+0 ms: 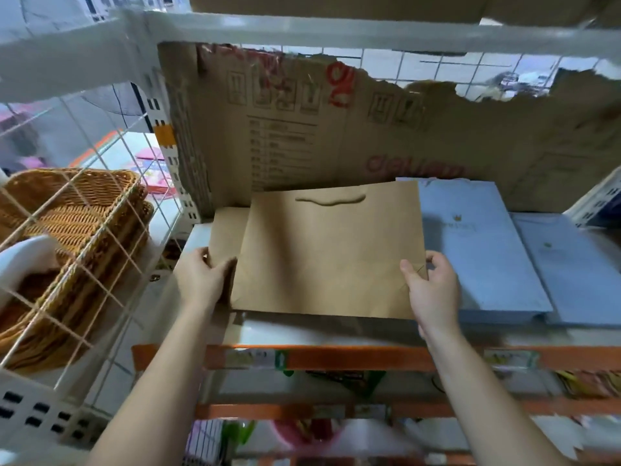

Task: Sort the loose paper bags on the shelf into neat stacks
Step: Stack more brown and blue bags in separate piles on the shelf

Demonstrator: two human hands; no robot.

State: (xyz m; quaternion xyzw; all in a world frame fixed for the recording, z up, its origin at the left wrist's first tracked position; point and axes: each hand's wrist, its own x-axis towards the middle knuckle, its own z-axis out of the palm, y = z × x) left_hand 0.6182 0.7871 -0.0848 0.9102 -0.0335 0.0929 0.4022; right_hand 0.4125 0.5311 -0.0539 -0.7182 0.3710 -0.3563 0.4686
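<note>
A flat brown paper bag fills the centre of the frame, lying on the white shelf with its twisted handle toward the back. The left hand, at centre left, grips the bag's left edge: its thumb lies across the top and its fingers curl around the side. The right hand, at centre right, pinches the bag's near right corner, thumb pressed on the top face and fingers bent around the edge. Both forearms reach up from the bottom of the frame.

A second brown bag pokes out from under the first on its left side, lying askew to it (how many more lie beneath cannot be seen).

Just right of the brown bag sits a stack of pale blue-grey bags, its left edge tucked under the brown one. Another blue-grey stack lies beside it toward the right edge of the frame.

A torn cardboard sheet with red lettering stands upright behind the bags against the wire back of the shelf. The shelf's front carries an orange strip. At the left of the frame, behind a white wire grid, nested wicker baskets are stacked.
</note>
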